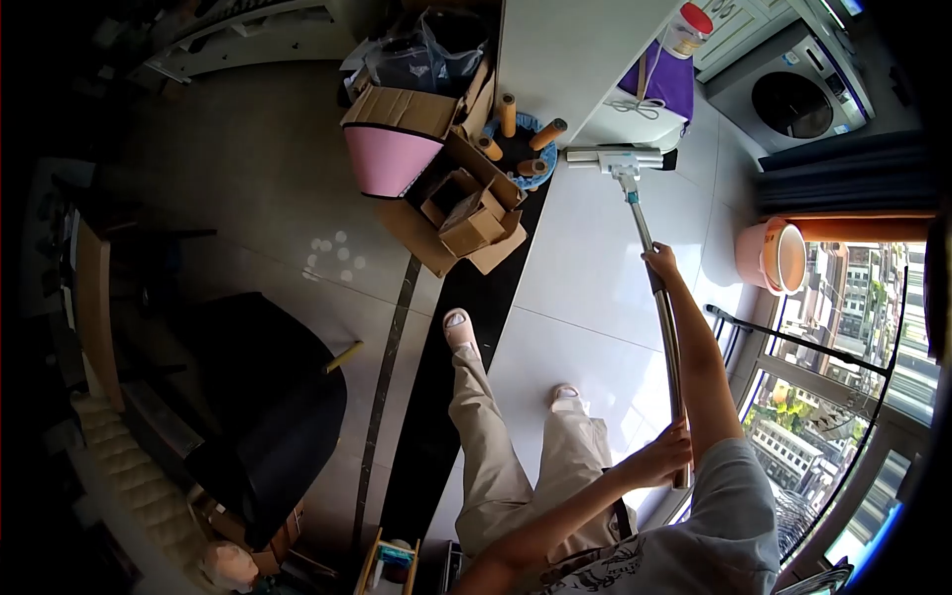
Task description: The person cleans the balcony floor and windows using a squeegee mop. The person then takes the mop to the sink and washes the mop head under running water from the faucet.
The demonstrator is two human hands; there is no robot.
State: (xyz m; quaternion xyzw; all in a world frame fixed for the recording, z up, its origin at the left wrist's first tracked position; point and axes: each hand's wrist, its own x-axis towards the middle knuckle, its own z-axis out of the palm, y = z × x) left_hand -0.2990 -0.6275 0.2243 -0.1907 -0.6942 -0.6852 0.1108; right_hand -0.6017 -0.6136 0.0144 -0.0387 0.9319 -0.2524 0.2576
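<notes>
A flat mop with a long metal pole (pixel 666 337) slants up the view, its wide white head (pixel 617 160) resting on the pale tiled floor. My right hand (pixel 659 260) is wrapped around the middle of the pole, arm stretched forward. Close to the pole's near end, my left hand (pixel 666 451) grips it too. The mop head lies beside an upturned stool (pixel 526 144) with wooden legs and a blue rim. Beyond the head is a white box-like object with a purple cover (pixel 669 84).
Opened cardboard boxes (pixel 476 220) and a pink tapered object (pixel 390 159) stand left of the mop. A washing machine (pixel 793 97) and a pink bucket (pixel 772 256) are on the right, near windows. A dark draped piece (pixel 268 397) stands at left.
</notes>
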